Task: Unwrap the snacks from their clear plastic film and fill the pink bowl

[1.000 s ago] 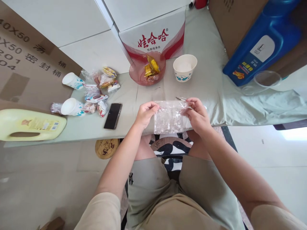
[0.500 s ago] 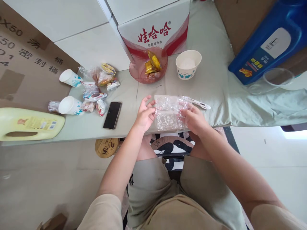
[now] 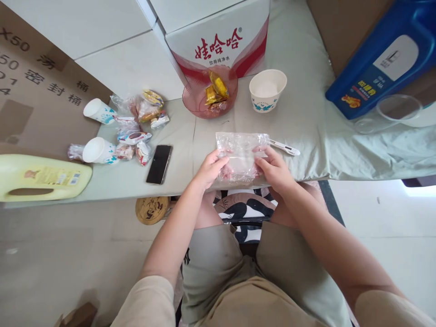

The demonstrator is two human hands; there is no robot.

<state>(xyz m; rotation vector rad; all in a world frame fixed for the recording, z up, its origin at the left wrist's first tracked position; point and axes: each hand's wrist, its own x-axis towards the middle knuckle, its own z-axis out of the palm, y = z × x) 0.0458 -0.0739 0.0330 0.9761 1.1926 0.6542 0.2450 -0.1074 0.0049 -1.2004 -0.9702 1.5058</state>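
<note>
A clear, crinkled plastic bag (image 3: 242,156) is stretched between my two hands above the front edge of the cloth-covered table. My left hand (image 3: 211,169) grips its left side, thumb on top and fingers seen through the film behind. On the right side my right hand (image 3: 273,168) pinches it the same way. Just beyond my right fingers lies a white utility knife (image 3: 285,147). A black phone (image 3: 159,164) rests flat to the left of my left hand.
Behind the bag stand a pink glass bowl (image 3: 192,101) with yellow packets and a paper bowl (image 3: 267,93). Paper cups (image 3: 98,151) and snack packets (image 3: 131,131) lie left, near a yellow jug (image 3: 44,177). At right are a blue bottle (image 3: 371,68) and a clear plastic cup (image 3: 388,116).
My left hand has closed on the bag's left side; its fingers were spread beside it before. The bag now lies flatter and slightly further left.
</note>
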